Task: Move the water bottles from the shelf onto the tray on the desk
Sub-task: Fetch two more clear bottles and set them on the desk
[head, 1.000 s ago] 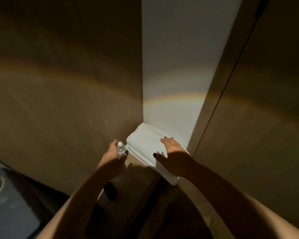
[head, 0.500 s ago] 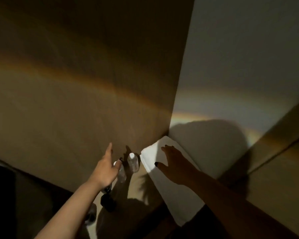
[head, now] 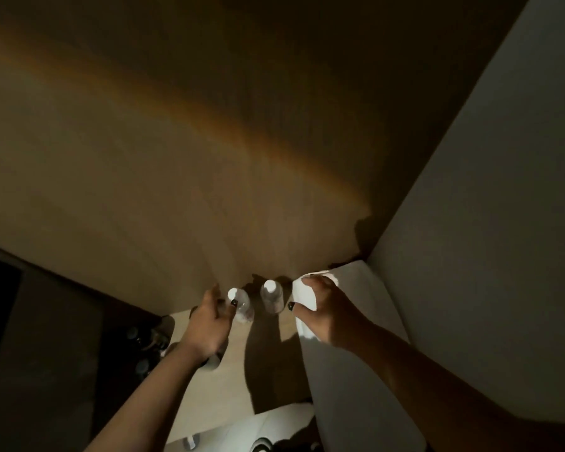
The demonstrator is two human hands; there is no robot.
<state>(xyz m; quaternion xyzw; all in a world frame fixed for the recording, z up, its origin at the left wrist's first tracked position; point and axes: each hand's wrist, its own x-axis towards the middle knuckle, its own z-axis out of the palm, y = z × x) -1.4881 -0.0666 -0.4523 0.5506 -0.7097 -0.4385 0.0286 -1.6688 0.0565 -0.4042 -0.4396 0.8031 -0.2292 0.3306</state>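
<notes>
Two clear water bottles with white caps stand side by side on a pale wooden shelf (head: pixel 229 380), against a brown wooden panel. My left hand (head: pixel 207 324) is at the left bottle (head: pixel 243 306), fingers spread past its cap and thumb resting on its side, not closed around it. The right bottle (head: pixel 272 300) stands free. My right hand (head: pixel 327 309) hovers with its fingers apart just right of that bottle, its thumb close to it, above a white towel. No tray or desk is in view.
A folded white towel (head: pixel 366 337) fills the shelf's right side, up to a grey wall (head: pixel 486 223). Below left of the shelf, dark bottles (head: pixel 144 340) stand in shadow. A white object (head: pixel 274 419) shows under the shelf's front edge.
A second ago my left hand held a bottle. It let go and opened, and now its thumb is back on the left bottle. My right hand shifted off the towel toward the right bottle.
</notes>
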